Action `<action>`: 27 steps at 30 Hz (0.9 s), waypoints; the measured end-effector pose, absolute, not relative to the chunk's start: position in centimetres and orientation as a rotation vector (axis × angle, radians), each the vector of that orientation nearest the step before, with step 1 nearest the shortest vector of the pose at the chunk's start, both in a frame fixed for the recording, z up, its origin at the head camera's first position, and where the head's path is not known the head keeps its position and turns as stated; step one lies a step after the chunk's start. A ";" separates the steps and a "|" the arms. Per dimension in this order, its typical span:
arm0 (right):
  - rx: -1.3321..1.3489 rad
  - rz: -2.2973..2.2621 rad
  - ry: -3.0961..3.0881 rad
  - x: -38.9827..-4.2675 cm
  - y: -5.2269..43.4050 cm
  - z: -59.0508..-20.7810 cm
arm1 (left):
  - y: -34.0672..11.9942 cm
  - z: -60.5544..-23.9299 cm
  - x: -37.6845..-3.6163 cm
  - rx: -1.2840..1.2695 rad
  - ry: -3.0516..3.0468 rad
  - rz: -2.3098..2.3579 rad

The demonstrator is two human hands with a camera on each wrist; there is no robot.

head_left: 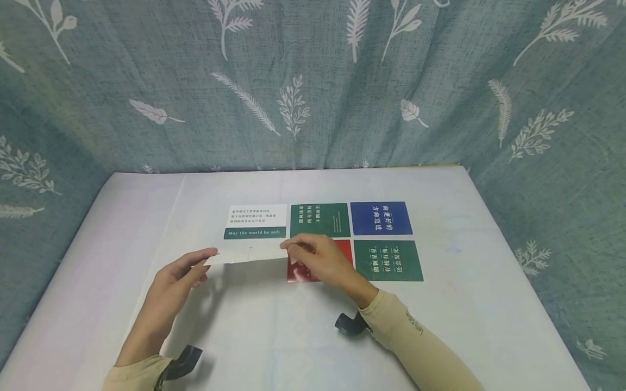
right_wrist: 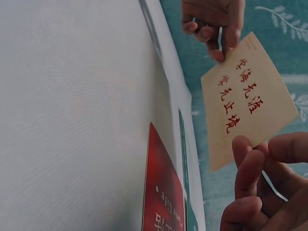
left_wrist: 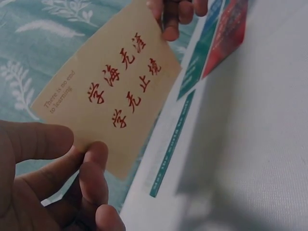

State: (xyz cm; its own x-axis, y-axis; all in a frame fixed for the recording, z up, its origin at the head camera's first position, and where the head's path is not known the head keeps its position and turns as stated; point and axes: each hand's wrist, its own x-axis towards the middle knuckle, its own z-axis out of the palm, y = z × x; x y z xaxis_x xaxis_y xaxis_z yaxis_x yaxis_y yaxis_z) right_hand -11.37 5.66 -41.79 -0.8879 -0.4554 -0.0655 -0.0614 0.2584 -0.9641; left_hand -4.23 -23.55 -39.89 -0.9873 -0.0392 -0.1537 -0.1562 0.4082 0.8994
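Observation:
Between my two hands a cream card (head_left: 246, 253) is held up above the table, tipped so the head view catches it almost edge-on. Red Chinese characters and small English print cover the face of the card (left_wrist: 115, 86) in the left wrist view. My left hand (head_left: 172, 279) pinches its left end between thumb and fingers. At the right end, my right hand (head_left: 323, 262) pinches it the same way. Beneath the right hand lies a red card (head_left: 299, 273), partly hidden by that hand. A white card with a green band (head_left: 255, 221) lies just behind the held one.
A green card (head_left: 320, 220) and a blue card (head_left: 381, 218) continue the back row. Another green card (head_left: 388, 260) lies beside the red one. All rest flat on the white table (head_left: 455, 326), with a leaf-patterned curtain (head_left: 323, 108) around its back and sides.

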 end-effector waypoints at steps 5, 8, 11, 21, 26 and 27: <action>-0.499 -1.662 2.220 -11.4 5.7 -41.9 | -23.6 -39.9 -4.2 -0.174 2.515 1.661; -0.491 -1.666 2.211 -11.4 5.6 -41.9 | -23.8 -39.9 -4.2 -0.174 2.489 1.674; -0.489 -1.637 2.259 -11.4 5.5 -41.9 | -23.8 -40.0 -4.2 -0.185 2.509 1.658; -0.508 -1.609 2.302 -11.1 5.2 -42.5 | -23.6 -41.0 -4.2 -0.287 2.746 1.412; -0.526 -1.618 2.339 -10.9 4.8 -42.7 | -23.4 -41.4 -4.2 -0.305 2.871 1.360; -0.524 -1.612 2.355 -10.9 4.8 -42.8 | -23.3 -41.4 -4.2 -0.316 2.887 1.356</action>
